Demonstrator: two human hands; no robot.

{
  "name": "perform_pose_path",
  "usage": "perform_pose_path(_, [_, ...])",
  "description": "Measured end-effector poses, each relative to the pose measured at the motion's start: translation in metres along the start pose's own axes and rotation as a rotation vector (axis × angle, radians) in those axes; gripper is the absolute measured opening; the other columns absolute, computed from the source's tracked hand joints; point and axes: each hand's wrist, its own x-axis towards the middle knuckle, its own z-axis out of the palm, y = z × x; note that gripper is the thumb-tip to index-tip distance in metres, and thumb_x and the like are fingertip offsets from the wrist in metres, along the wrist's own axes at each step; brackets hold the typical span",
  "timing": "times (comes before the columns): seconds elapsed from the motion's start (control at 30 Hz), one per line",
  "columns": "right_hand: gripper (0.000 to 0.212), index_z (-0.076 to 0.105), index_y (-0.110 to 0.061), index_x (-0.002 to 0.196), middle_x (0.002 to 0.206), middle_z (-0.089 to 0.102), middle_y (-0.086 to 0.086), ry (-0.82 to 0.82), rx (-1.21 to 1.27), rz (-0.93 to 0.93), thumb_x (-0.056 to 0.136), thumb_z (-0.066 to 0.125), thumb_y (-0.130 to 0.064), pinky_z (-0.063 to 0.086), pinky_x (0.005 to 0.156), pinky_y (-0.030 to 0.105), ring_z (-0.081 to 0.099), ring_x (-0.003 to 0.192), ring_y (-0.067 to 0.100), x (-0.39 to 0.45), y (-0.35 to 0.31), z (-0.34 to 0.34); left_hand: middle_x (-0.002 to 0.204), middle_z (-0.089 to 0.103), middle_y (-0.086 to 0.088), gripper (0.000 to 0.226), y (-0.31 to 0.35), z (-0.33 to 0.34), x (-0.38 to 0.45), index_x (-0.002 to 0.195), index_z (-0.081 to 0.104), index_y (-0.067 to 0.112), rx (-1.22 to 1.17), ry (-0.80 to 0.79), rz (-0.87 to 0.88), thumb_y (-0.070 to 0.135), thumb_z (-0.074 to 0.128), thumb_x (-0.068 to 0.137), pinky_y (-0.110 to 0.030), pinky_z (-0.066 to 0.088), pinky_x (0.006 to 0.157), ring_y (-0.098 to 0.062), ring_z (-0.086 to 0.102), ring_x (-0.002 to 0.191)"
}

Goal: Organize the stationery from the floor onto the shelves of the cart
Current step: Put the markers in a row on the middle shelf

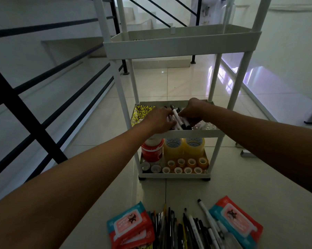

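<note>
A bundle of markers (177, 118) is being set on the middle shelf (187, 133) of the cart (182, 45). The left hand (159, 120) lies with fingers extended against the bundle's left side; no grasp is seen. The right hand (193, 109) is curled over the markers from the right, apparently grasping them, though the fingertips are hidden. A yellow-patterned notebook (140, 112) lies on the same shelf, just left of the markers. On the bottom shelf, a red jar (151, 150), two large tape rolls (184, 148) and small tape rolls (185, 165) are already stored. On the floor near the camera, loose pens (185, 229) and two groups of wipe packs (131, 227) (237, 220) are left unsorted.

Risk: the markers are round and loosely stacked, so rolling toward the front lip is likely if both hands are lifted unevenly. The shelf floor is perforated; thin pens could be caught or tipped. Much is judged to remain.
</note>
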Motion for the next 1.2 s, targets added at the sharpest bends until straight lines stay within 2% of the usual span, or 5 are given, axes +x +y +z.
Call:
perform_pose_path(0.27, [0.024, 0.064, 0.003, 0.102, 0.08, 0.072, 0.013, 0.004, -0.023, -0.021, 0.093, 0.069, -0.019, 0.062, 0.076, 0.035, 0.074, 0.078, 0.023, -0.001, 0.004, -0.004, 0.13, 0.06, -0.018, 0.042, -0.004, 0.001, 0.0, 0.141, 0.052, 0.009, -0.039, -0.097, 0.036, 0.029, 0.049, 0.104, -0.041, 0.048, 0.096, -0.033, 0.057, 0.118])
perform_pose_path(0.47, [0.021, 0.066, -0.002, 0.093, 0.069, 0.07, 0.007, 0.097, -0.071, -0.058, 0.09, 0.072, -0.022, 0.051, 0.041, 0.021, 0.067, 0.048, 0.012, 0.002, 0.009, -0.007, 0.165, 0.023, -0.004, 0.055, 0.005, 0.012, -0.003, 0.158, 0.026, 0.028, 0.179, -0.191, 0.052, 0.048, 0.024, 0.107, -0.05, 0.03, 0.116, -0.031, 0.023, 0.149])
perform_pose_path(0.8, [0.019, 0.068, -0.004, 0.088, 0.067, 0.071, 0.007, 0.168, -0.084, -0.08, 0.087, 0.075, -0.021, 0.062, 0.073, 0.036, 0.074, 0.065, 0.023, 0.017, 0.027, -0.012, 0.136, 0.059, -0.003, 0.049, 0.003, 0.007, -0.008, 0.139, 0.057, 0.026, 0.046, -0.234, 0.17, 0.052, 0.034, 0.104, -0.054, 0.037, 0.108, -0.027, 0.041, 0.137])
perform_pose_path(1.03, [0.03, 0.058, -0.007, 0.097, 0.072, 0.057, 0.002, 0.254, -0.268, -0.137, 0.084, 0.077, -0.027, 0.057, 0.079, 0.037, 0.066, 0.083, 0.024, 0.014, 0.022, -0.009, 0.167, -0.003, -0.014, 0.082, 0.006, 0.013, -0.005, 0.16, 0.011, 0.019, 0.188, -0.356, 0.016, 0.07, 0.017, 0.097, -0.057, 0.007, 0.121, -0.036, -0.002, 0.154])
perform_pose_path(1.2, [0.022, 0.063, -0.002, 0.106, 0.086, 0.072, 0.012, 0.201, -0.188, -0.091, 0.091, 0.07, -0.015, 0.063, 0.073, 0.04, 0.074, 0.075, 0.023, 0.013, 0.021, -0.029, 0.166, -0.011, -0.013, 0.086, 0.012, 0.02, -0.003, 0.161, 0.006, 0.025, 0.192, -0.324, -0.012, 0.077, 0.011, 0.092, -0.06, -0.008, 0.119, -0.034, -0.016, 0.152])
